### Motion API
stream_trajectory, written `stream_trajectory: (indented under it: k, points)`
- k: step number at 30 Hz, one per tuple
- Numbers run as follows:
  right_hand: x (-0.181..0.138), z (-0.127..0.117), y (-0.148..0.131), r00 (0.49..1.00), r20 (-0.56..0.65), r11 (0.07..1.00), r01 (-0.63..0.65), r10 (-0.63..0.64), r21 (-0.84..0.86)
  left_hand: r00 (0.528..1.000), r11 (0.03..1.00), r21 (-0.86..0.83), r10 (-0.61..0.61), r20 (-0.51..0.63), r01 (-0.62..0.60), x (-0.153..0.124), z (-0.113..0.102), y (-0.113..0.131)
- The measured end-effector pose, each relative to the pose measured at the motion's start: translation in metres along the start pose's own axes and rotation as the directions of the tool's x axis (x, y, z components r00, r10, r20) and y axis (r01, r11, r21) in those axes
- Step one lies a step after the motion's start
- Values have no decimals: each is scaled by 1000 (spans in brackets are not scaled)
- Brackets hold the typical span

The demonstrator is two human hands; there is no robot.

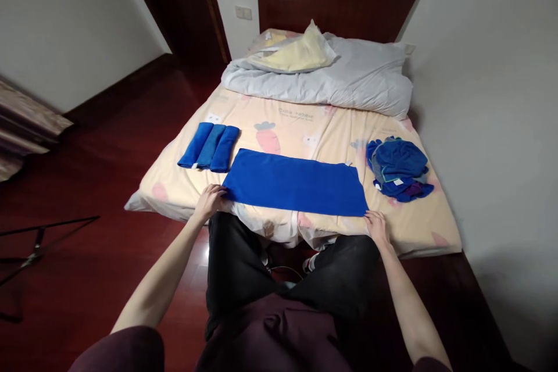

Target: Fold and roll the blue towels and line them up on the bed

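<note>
A blue towel lies spread flat near the foot edge of the bed. My left hand pinches the towel's near left corner, fingers closed on the cloth. My right hand rests at the near right corner, fingers curled on the edge of the towel. Three rolled blue towels lie side by side at the left of the bed. A loose pile of blue cloths sits at the right.
A grey duvet and a yellow pillow are bunched at the dark wooden headboard. Dark red wooden floor runs along the left. A black stand's legs lie on the floor at far left. A wall bounds the bed on the right.
</note>
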State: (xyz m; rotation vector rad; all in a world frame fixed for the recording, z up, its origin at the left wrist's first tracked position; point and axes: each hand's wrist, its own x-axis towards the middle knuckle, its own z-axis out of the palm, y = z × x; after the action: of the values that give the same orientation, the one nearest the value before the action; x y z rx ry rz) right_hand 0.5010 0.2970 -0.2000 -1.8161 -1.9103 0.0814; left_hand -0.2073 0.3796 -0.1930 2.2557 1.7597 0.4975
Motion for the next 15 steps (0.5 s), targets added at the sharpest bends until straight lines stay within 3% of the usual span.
stream_trajectory:
  k: [2,6,15]
  points:
    - [-5,0,-4,997,46,996,57,-54,-73,996,993,86,81,25,-83,-2,5,5]
    - [-10,-5,-12,979,189,980,114,-82,-165,986,980,137,129,103,-143,-4,8,11]
    - [-24,-35,-20,914,405,964,107,1,-245,982,995,85,31,184,-47,-17,-6,3]
